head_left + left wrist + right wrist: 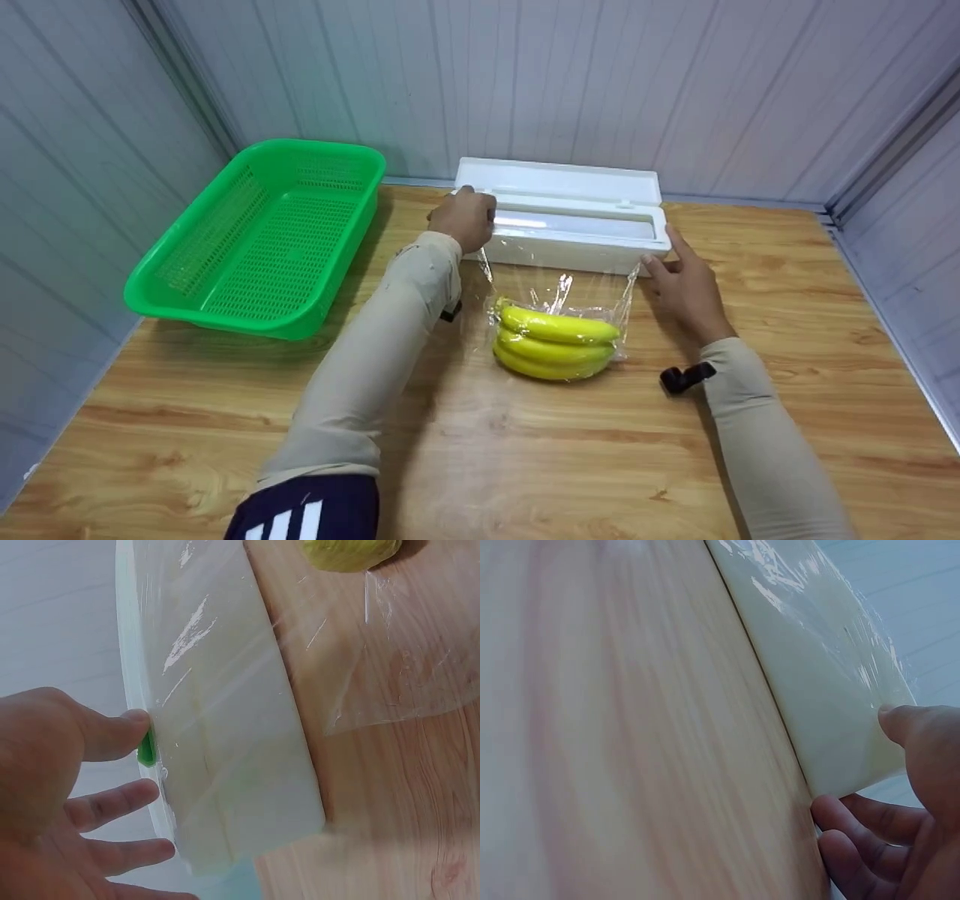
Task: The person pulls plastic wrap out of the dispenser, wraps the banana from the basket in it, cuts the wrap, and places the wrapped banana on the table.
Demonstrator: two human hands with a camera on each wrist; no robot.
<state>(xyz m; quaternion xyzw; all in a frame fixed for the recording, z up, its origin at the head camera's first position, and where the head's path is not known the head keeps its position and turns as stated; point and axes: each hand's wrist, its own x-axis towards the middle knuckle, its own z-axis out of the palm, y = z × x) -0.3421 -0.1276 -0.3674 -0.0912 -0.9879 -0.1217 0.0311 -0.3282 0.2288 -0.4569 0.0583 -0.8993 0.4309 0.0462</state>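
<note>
A bunch of yellow bananas (556, 341) lies on the table under clear plastic wrap (559, 289), which stretches back to a white cling film dispenser (559, 255). The dispenser's lid (559, 178) stands raised, and the roll shows inside. My left hand (463, 217) is at the dispenser's left end. Its thumb presses a small green slider (147, 747) on the edge while the other visible fingers stay spread and fairly straight. With my right hand (684, 285) I hold the right end, thumb (897, 723) against the film-covered side and fingers bent around the bottom corner.
To the left, a green plastic basket (259, 324) with perforated sides stands on the wooden table (525, 472). Ribbed panel walls (555, 82) rise behind the dispenser and on both sides. Each wrist carries a small black camera mount (686, 379).
</note>
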